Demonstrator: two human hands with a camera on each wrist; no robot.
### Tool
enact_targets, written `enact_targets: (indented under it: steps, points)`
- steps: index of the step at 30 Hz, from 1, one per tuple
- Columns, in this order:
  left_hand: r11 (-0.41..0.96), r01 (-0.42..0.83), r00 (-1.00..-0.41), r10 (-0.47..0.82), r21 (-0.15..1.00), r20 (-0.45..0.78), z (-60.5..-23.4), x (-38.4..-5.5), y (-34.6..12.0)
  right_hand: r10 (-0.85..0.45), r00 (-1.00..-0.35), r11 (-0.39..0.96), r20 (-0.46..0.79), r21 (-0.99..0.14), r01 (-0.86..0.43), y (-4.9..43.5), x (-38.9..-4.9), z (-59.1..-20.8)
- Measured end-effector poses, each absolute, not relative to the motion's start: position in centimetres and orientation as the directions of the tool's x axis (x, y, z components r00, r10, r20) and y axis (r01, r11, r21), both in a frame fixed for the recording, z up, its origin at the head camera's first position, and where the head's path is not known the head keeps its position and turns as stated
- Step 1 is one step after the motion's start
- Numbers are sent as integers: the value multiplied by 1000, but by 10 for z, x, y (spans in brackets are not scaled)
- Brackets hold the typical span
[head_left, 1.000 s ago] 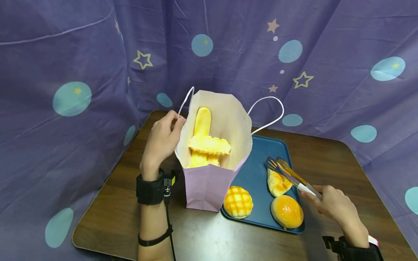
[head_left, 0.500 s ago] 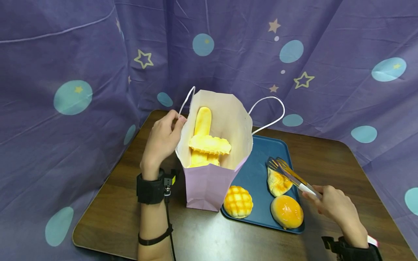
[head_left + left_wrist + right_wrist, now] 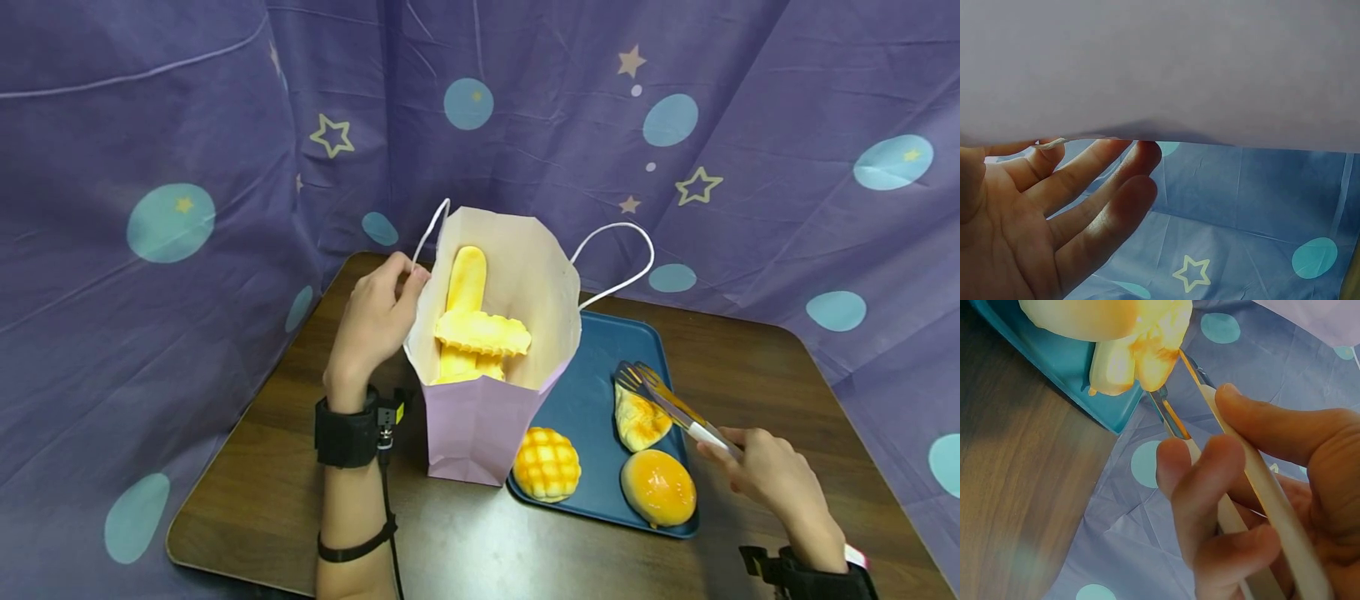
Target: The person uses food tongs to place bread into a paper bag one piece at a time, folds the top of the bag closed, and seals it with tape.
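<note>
Lilac bag (image 3: 476, 433): left hand (image 3: 375, 317) pinches its rim. Right hand (image 3: 776, 475) grips tongs (image 3: 701, 432) at the pastry (image 3: 640, 423) on the tray (image 3: 577, 400), just beside the bun (image 3: 660, 492). Can't tell if tips bite. I'd watch for slip: off-centre squeeze could twist it loose.

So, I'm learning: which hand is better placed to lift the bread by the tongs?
Probably the right hand: it holds the tongs at that bread, while the left hand is at the paper bag.
</note>
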State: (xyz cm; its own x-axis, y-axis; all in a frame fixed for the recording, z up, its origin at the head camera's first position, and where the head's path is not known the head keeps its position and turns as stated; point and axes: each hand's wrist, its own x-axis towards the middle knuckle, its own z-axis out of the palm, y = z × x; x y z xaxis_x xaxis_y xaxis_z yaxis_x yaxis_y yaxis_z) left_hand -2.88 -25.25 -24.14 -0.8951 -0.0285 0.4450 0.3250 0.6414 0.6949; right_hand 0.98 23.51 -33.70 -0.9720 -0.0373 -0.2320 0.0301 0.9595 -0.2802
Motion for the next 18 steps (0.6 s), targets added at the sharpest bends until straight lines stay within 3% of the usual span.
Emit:
enact_targets:
  steps: [18]
  points:
    - [633, 327, -896, -28, 701, 443, -243, -30, -253, -64, -989, 947, -131, -321, -18, 234, 13, -331]
